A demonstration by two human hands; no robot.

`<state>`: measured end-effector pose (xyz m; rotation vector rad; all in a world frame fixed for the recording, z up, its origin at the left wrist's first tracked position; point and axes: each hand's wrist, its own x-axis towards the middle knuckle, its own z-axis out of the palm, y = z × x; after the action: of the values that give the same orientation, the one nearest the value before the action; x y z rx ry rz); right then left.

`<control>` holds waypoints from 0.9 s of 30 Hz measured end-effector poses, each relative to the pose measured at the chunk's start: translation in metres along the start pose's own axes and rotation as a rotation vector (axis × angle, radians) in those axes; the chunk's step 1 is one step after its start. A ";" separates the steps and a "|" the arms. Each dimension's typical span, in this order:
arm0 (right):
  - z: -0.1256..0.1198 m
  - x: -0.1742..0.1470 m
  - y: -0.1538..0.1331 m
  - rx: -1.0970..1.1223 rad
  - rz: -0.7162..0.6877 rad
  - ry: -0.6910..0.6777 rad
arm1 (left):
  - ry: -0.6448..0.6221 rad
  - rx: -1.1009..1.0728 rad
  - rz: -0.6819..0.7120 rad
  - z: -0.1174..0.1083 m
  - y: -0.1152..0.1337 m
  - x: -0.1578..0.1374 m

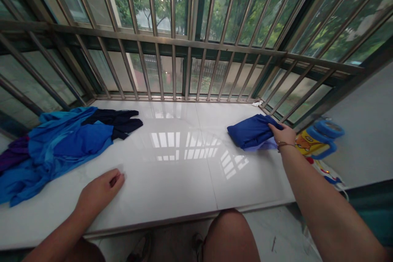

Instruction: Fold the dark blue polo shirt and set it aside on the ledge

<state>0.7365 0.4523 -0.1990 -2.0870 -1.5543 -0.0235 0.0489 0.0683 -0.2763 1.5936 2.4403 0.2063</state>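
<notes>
At the right of the white sill, my right hand (283, 134) pinches the edge of a folded dark blue garment (250, 131). Under that garment shows a strip of lighter violet-blue cloth (265, 145). My left hand (102, 188) rests above the sill's front left part, its fingers curled in a loose fist with nothing visible in them. Beyond it lies a loose pile of clothes: bright blue cloth (70, 151), a black piece (118, 122) and a purple piece (14, 153). The exact kind of each garment cannot be made out.
A blue and yellow cup with a handle (321, 139) stands at the right end, with small colourful items (328, 172) beside it. Metal window bars (184, 43) close off the back of the white sill (172, 188). My knee (231, 237) is at the front edge.
</notes>
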 end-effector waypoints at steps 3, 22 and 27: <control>-0.002 -0.017 0.012 0.054 0.152 0.117 | -0.001 -0.003 0.001 0.000 0.000 0.001; 0.009 -0.059 0.002 -0.136 -0.273 0.119 | 0.099 -0.063 0.042 -0.007 0.014 -0.006; 0.040 -0.164 -0.046 0.012 -0.720 -0.031 | 0.131 -0.076 0.035 -0.007 0.016 -0.005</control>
<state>0.6279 0.3325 -0.2669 -1.4186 -2.2285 -0.2380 0.0631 0.0705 -0.2652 1.6389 2.4690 0.4162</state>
